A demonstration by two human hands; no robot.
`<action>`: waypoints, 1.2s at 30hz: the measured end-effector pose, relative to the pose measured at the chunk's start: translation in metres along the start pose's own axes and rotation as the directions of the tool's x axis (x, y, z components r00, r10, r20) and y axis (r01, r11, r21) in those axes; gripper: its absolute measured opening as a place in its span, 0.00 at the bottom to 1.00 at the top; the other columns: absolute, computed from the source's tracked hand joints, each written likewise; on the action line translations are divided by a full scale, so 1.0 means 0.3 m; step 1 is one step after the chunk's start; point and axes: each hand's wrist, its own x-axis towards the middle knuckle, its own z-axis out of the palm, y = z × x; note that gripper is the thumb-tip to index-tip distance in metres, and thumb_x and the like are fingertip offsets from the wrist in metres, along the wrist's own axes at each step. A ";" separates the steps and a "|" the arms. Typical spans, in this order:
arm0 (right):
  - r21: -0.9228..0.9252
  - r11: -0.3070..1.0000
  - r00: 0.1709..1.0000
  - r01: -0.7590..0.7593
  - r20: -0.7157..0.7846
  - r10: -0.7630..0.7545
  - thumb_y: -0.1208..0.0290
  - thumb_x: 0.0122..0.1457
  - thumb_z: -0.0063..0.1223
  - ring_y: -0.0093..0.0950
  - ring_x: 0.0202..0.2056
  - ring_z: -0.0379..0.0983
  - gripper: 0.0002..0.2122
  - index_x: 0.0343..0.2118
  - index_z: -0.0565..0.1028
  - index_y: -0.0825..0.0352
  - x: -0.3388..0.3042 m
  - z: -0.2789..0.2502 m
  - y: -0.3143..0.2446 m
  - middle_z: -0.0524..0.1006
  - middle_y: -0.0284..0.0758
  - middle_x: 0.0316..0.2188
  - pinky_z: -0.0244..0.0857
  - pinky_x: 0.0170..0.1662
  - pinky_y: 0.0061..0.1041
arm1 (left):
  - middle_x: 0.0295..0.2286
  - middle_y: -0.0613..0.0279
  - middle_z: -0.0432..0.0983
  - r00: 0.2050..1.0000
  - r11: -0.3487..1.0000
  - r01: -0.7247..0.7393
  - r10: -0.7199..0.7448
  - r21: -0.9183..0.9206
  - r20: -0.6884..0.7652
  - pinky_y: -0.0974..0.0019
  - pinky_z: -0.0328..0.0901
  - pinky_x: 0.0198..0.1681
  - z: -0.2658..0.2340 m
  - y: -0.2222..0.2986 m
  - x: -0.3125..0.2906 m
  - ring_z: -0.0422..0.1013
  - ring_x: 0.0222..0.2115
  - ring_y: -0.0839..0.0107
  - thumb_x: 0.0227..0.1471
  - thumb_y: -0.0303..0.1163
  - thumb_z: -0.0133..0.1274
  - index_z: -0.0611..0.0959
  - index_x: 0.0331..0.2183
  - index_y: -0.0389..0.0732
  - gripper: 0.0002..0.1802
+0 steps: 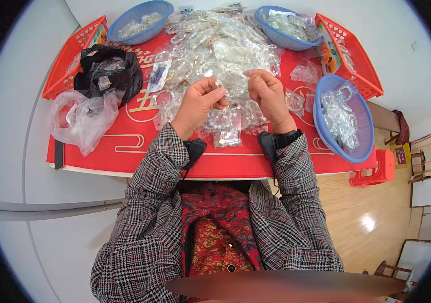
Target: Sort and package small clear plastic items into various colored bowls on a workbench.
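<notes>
My left hand (201, 105) is closed in a pinch over the near part of a large heap of small clear plastic bags (215, 50). At its fingertips is a small clear plastic bag (219, 85) with shiny bits in it. My right hand (270, 96) is level with it, a short way to the right, thumb and forefinger pinched together. What those fingers hold, if anything, blends into the clear plastic behind. Several filled bags (227, 137) lie on the red tablecloth (175, 164) just below my hands.
Blue baskets stand at back left (117, 36), back right (276, 41) and right (361, 113), holding clear bags. Red crates flank the heap at left (59, 81) and right (372, 76). A black bag (132, 83) and white bag (89, 136) sit left. A red stool (385, 166) stands right.
</notes>
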 end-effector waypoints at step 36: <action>-0.316 0.949 0.999 0.000 0.038 0.012 0.66 0.56 0.46 0.11 0.20 0.57 0.09 0.27 0.73 0.68 -0.011 0.005 0.003 0.66 0.22 0.18 0.52 0.24 0.12 | 0.17 0.75 0.65 0.993 0.963 -0.094 0.108 0.252 -0.043 0.81 0.54 0.20 0.003 -0.028 -0.001 0.58 0.18 0.86 0.48 0.34 0.52 0.75 0.25 0.37 0.09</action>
